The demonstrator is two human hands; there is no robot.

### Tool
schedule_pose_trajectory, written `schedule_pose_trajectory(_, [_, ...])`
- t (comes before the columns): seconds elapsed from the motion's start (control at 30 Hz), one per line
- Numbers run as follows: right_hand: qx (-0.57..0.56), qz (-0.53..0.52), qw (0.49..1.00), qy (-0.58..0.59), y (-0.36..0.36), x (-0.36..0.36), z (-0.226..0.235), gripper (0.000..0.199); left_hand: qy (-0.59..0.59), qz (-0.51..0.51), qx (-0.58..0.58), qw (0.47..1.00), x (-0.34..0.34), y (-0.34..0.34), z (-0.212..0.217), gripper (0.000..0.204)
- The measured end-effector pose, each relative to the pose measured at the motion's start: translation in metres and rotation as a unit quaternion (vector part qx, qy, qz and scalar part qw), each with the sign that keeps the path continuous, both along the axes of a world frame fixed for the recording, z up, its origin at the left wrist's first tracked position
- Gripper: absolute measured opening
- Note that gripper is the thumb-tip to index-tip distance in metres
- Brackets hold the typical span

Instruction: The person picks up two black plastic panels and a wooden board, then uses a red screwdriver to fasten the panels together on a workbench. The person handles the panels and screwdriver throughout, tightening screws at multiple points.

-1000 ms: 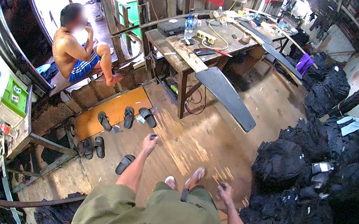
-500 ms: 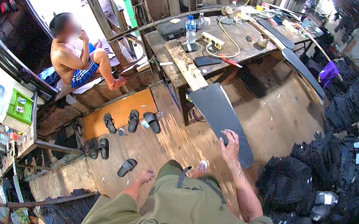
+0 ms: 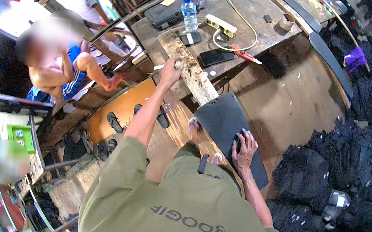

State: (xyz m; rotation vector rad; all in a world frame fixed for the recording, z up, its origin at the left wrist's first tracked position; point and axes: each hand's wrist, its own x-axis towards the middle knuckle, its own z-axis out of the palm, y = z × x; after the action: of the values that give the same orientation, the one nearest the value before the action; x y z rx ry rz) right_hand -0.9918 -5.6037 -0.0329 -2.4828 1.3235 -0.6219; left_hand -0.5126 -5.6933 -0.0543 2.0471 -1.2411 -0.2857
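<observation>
A dark, board-like panel [image 3: 223, 116] slopes from the table's near edge toward me, its far end by a stained, pale wooden plank [image 3: 191, 72]. My right hand [image 3: 245, 153] rests on the panel's right half, fingers curled over a small dark rounded object whose kind I cannot make out. My left hand [image 3: 171, 73] is at the plank's left edge with its fingers curled in; whether it holds anything is hidden.
On the table [image 3: 264, 42] are a water bottle [image 3: 190, 15], a white power strip [image 3: 220, 25], a black phone [image 3: 215, 58] and a red cutter [image 3: 246, 54]. Black material [image 3: 303, 171] is heaped at right. Sandals [image 3: 114, 123] lie on the floor. Another person [image 3: 56, 68] sits at left.
My left hand has risen from beside my body to the plank. My right hand remains on the panel. The view has shifted closer to the table, and both my feet now show.
</observation>
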Motion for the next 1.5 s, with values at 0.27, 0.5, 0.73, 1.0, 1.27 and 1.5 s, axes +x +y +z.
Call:
schedule_pose_trajectory(0.27, [0.098, -0.305, 0.947, 0.030, -0.025, 0.025, -0.009, 0.047, -0.161, -0.116, 0.107, 0.974, 0.065, -0.173, -0.021, 0.077])
schedule_pose_trajectory(0.5, [0.092, -0.312, 0.940, 0.100, -0.027, 0.017, -0.027, 0.047, -0.262, -0.172, 0.161, 0.936, 0.093, -0.195, -0.032, 0.073])
schedule_pose_trajectory(0.73, [0.085, -0.310, 0.942, 0.095, -0.029, 0.020, -0.024, 0.047, -0.258, -0.164, 0.037, 0.951, 0.101, -0.187, -0.017, 0.050])
schedule_pose_trajectory(1.0, [0.102, -0.309, 0.941, 0.094, -0.030, 0.021, -0.025, 0.045, 0.122, -0.004, -0.107, 0.987, 0.009, -0.108, 0.056, 0.043])
schedule_pose_trajectory(1.27, [0.223, -0.264, 0.901, -0.263, -0.090, 0.062, 0.028, 0.034, 0.520, -0.069, -0.127, 0.842, -0.136, -0.008, 0.115, 0.041])
schedule_pose_trajectory(1.5, [0.343, 0.013, 0.804, -0.486, -0.104, 0.067, 0.143, 0.037, 0.478, -0.120, -0.090, 0.865, -0.240, 0.056, 0.141, 0.049])
